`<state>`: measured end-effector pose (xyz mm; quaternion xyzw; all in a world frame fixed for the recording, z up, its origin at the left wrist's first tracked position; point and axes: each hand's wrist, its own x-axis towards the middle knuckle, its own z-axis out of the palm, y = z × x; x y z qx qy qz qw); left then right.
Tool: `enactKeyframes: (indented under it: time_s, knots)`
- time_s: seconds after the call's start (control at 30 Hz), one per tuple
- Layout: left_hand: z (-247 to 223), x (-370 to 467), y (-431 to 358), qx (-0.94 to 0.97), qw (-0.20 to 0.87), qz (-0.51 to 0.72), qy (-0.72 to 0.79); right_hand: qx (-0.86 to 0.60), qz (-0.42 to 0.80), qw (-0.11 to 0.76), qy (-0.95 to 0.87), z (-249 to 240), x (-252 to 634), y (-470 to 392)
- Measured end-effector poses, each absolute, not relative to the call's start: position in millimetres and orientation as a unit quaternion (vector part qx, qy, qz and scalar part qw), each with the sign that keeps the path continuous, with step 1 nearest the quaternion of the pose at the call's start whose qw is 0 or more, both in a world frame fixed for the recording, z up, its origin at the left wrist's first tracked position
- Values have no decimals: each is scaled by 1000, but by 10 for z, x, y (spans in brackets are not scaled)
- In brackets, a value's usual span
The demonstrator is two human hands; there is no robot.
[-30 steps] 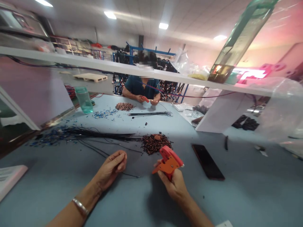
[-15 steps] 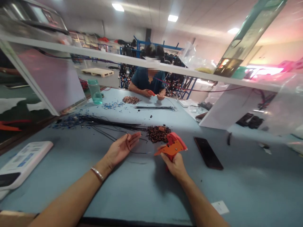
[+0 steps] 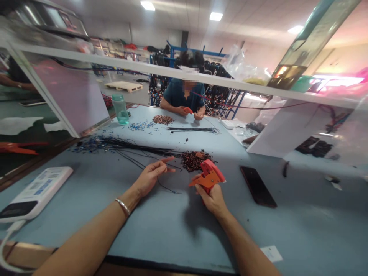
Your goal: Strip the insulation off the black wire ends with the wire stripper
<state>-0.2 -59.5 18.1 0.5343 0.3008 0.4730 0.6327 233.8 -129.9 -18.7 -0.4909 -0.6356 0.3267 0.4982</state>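
My left hand (image 3: 152,175), with a silver bangle on its wrist, pinches a thin black wire (image 3: 166,188) whose end hangs down to the right over the table. The red and orange wire stripper (image 3: 211,177) is in my right hand (image 3: 212,197), its orange tip pointing left toward the wire but apart from it. Just behind the tool lies a heap of small dark and copper-coloured bits (image 3: 191,161). A bundle of long black wires (image 3: 138,147) stretches leftward from that heap, beyond my left hand.
A black phone (image 3: 258,186) lies right of the tool, a white power bank (image 3: 37,193) at the left. A green bottle (image 3: 120,111) stands farther back. Across the blue-grey table (image 3: 161,234) sits a person (image 3: 184,96) holding a red tool. A white shelf bar (image 3: 138,69) crosses above.
The fingers of my left hand have closed from a spread palm into a pinch, and the wire end now hangs lower. The view has shifted slightly. My right hand keeps the tool.
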Motion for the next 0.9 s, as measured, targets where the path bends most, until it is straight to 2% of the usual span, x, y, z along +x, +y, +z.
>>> enactKeyframes:
  time_s: [0.07, 0.27, 0.6, 0.9]
  knots:
    - [186, 6, -600, 585, 571, 468, 335, -489, 329, 498, -636, -205, 2332, -1286]
    - [174, 47, -563, 612, 508, 475, 378, -487, 337, 498, -633, -254, 2330, -1245]
    - [127, 13, -497, 641, 538, 414, 357, -496, 344, 499, -621, -150, 2304, -1226]
    - [30, 4, -434, 624, 529, 438, 373, -506, 348, 499, -611, -199, 2324, -1206]
